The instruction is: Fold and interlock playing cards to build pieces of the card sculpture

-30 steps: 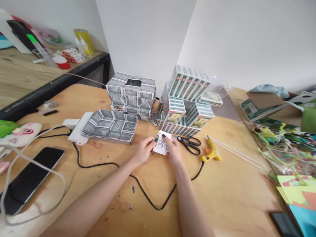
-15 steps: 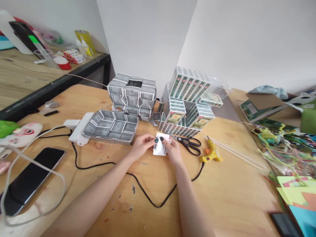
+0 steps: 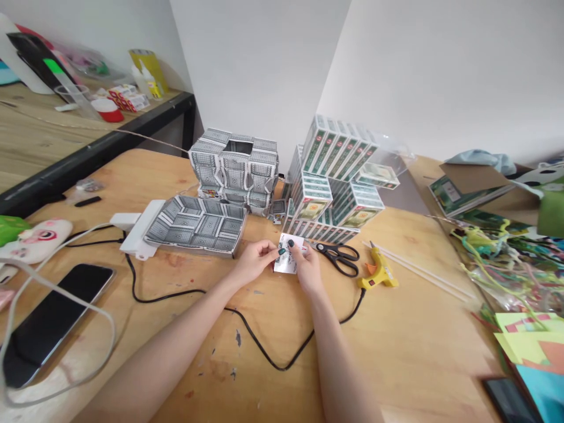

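Observation:
Between my hands is a white playing card, face up, with a dark print and a red letter at its corner; whether more cards lie under it I cannot tell. My left hand pinches its left edge between thumb and fingers. From the right, my right hand grips it, thumb on top. Just beyond stand stacked green-and-white card boxes. To the left sit a tray made of grey-backed cards and a taller box built of the same cards. Black-handled scissors lie right of my right hand.
A yellow glue gun rests at right beside clear glue sticks; its black cable loops below my forearms. A white power strip, a phone and a pale cable lie left. Coloured paper and yarn are far right.
The card between my hands now shows a dark print and red corner letter where it looked mostly plain white. My fingers have shifted slightly on it; everything else stays put.

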`<state>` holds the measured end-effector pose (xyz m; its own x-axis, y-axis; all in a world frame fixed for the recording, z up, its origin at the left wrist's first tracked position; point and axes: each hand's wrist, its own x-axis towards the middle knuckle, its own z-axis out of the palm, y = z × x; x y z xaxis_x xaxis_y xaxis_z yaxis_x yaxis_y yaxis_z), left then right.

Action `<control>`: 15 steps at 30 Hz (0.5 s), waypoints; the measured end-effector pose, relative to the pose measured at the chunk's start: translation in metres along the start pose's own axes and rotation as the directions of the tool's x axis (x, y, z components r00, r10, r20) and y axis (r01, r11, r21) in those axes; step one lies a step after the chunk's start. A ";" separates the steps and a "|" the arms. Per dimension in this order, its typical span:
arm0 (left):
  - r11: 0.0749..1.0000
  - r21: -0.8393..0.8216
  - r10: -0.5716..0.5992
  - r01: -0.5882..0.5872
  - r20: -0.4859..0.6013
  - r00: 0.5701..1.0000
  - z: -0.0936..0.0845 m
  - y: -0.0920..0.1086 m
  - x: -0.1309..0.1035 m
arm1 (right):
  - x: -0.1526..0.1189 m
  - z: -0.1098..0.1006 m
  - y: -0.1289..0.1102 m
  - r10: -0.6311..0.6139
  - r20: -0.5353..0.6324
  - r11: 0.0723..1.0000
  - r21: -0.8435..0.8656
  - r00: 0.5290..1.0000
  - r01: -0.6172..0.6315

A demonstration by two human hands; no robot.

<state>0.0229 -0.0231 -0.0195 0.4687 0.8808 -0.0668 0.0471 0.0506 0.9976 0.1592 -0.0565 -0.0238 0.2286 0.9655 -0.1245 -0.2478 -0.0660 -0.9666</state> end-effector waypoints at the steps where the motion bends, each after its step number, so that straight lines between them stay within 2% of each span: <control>1: 1.000 0.020 0.010 -0.010 -0.001 1.000 0.000 0.000 -0.001 | 0.000 0.000 0.000 -0.002 -0.003 1.000 -0.006 1.000 0.002; 7: 0.994 0.071 0.087 -0.082 -0.078 0.993 0.001 -0.004 -0.001 | 0.002 -0.005 0.003 0.032 0.025 0.999 -0.011 0.999 -0.032; 11: 0.996 0.059 0.078 -0.071 -0.132 0.988 -0.003 -0.006 0.001 | 0.004 -0.008 0.003 0.053 0.095 0.998 0.024 0.994 -0.055; 15: 0.997 0.041 0.063 -0.059 -0.117 0.991 -0.006 -0.006 0.003 | 0.004 -0.010 0.003 0.045 0.127 0.997 0.056 0.991 -0.053</control>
<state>0.0183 -0.0182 -0.0255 0.3645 0.9312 -0.0010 0.0552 -0.0206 0.9983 0.1687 -0.0553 -0.0293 0.0961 0.9857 -0.1385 -0.3118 -0.1024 -0.9446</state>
